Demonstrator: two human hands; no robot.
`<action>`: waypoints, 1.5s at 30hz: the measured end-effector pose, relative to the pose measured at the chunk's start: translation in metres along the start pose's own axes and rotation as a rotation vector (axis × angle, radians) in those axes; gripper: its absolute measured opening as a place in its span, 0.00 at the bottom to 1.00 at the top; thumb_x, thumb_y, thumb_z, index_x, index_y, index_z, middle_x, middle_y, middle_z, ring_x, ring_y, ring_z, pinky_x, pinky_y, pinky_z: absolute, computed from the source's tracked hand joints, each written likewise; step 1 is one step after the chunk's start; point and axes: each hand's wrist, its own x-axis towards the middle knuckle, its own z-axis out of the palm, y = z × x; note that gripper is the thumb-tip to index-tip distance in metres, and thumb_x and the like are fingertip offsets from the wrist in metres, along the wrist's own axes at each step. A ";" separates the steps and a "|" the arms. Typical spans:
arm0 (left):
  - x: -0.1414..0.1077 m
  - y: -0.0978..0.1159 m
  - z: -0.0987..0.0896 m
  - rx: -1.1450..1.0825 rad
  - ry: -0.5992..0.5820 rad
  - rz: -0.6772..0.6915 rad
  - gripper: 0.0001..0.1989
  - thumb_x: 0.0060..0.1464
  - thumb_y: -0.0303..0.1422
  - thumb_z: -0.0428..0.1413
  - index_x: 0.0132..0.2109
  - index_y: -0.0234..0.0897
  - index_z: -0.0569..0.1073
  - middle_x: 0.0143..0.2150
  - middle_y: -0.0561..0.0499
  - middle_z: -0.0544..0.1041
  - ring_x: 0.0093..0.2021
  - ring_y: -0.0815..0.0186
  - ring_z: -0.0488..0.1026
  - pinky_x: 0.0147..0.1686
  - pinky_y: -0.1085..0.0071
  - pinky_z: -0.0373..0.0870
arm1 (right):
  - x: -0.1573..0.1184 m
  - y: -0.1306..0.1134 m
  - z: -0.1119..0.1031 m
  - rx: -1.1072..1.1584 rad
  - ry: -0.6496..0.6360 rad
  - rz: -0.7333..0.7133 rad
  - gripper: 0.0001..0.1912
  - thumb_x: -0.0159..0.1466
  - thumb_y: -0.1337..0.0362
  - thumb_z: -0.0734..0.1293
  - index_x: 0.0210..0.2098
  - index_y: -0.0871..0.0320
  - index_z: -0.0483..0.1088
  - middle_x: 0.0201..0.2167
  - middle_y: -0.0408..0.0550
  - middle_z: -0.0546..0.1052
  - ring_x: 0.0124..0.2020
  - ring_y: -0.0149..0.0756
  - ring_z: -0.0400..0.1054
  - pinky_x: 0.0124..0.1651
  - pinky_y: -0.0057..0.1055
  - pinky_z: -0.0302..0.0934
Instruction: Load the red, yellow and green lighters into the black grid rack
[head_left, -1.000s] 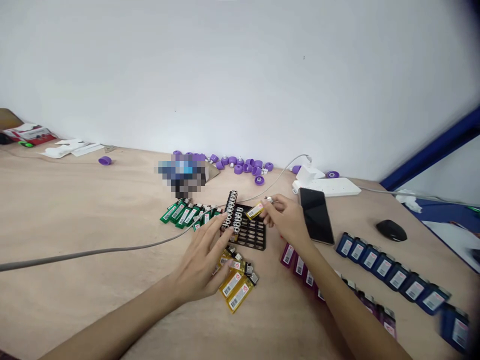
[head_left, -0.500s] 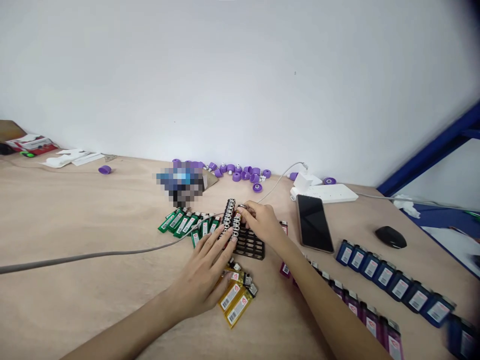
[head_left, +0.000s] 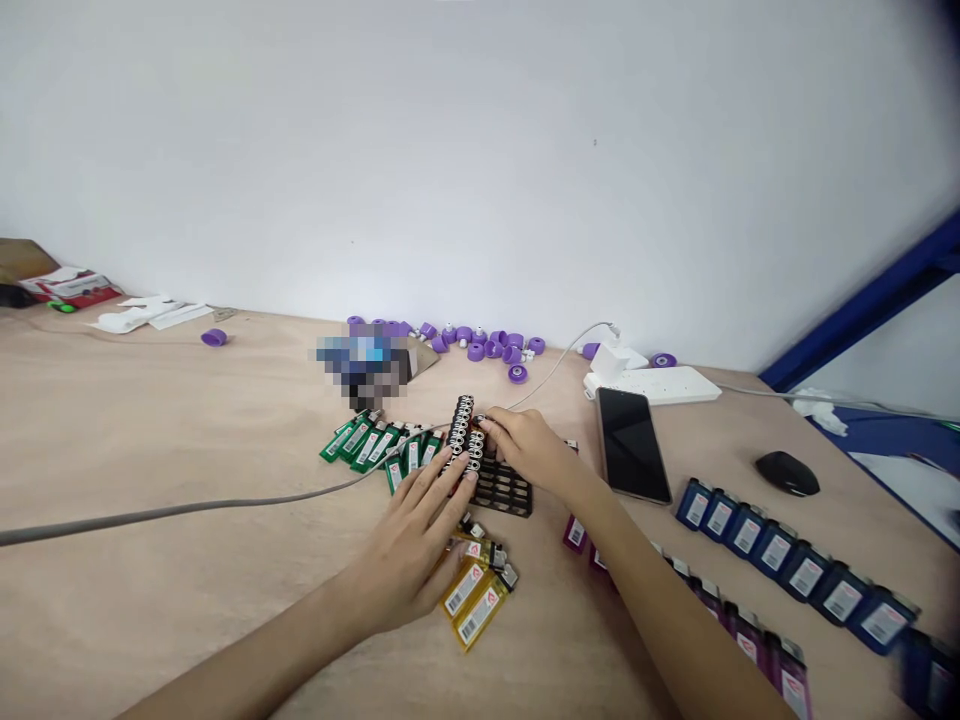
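A black slotted tray (head_left: 514, 492) stands on the table with rows of lighters (head_left: 462, 420) upright in its left part, metal tops facing up. My left hand (head_left: 409, 555) lies with fingers stretched out over the tray's near left edge, fingertips touching the standing lighters. At the tray's far side, the thumb and fingers of my right hand (head_left: 536, 450) pinch a yellow lighter (head_left: 479, 421) by its top; its lower part is hidden. Loose yellow lighters (head_left: 472, 605) lie beside my left thumb. Green lighters (head_left: 367, 445) are spread out left of the tray.
Purple lighters (head_left: 750, 640), partly behind my right forearm, and a row of blue lighters (head_left: 776, 550) lie to the right. A phone (head_left: 634, 445), mouse (head_left: 786, 473) and power strip (head_left: 667, 384) sit beyond. A grey cable (head_left: 247, 502) crosses the left. Purple caps (head_left: 493, 348) line the wall.
The right hand has brought the lighter slightly lower, down against the row in the tray. My left hand stays in place. The view has shifted slightly.
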 end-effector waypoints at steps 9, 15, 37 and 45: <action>0.000 0.001 0.001 0.010 -0.012 -0.003 0.37 0.63 0.27 0.50 0.74 0.28 0.44 0.74 0.33 0.51 0.75 0.45 0.42 0.65 0.44 0.58 | -0.002 -0.003 -0.009 0.026 -0.082 -0.112 0.18 0.73 0.70 0.56 0.30 0.55 0.71 0.23 0.42 0.76 0.25 0.33 0.70 0.34 0.28 0.60; 0.000 0.000 0.001 -0.029 0.015 -0.004 0.38 0.62 0.27 0.50 0.74 0.32 0.43 0.74 0.34 0.52 0.74 0.45 0.45 0.66 0.45 0.57 | -0.010 -0.007 -0.013 -0.024 0.019 -0.086 0.15 0.72 0.68 0.57 0.32 0.55 0.71 0.28 0.47 0.78 0.29 0.37 0.71 0.35 0.31 0.58; -0.007 0.012 -0.009 -0.162 0.334 0.147 0.34 0.58 0.22 0.52 0.69 0.27 0.54 0.67 0.26 0.59 0.71 0.42 0.52 0.63 0.43 0.61 | -0.121 -0.020 0.046 0.127 0.283 -0.242 0.18 0.69 0.70 0.61 0.57 0.53 0.65 0.44 0.52 0.79 0.43 0.42 0.77 0.46 0.35 0.73; -0.009 0.045 -0.006 -0.877 0.046 -0.269 0.08 0.68 0.33 0.48 0.47 0.36 0.70 0.34 0.48 0.75 0.33 0.65 0.73 0.33 0.71 0.74 | -0.125 -0.034 0.040 0.360 0.264 -0.243 0.18 0.68 0.71 0.61 0.55 0.50 0.67 0.43 0.49 0.79 0.43 0.40 0.76 0.46 0.34 0.71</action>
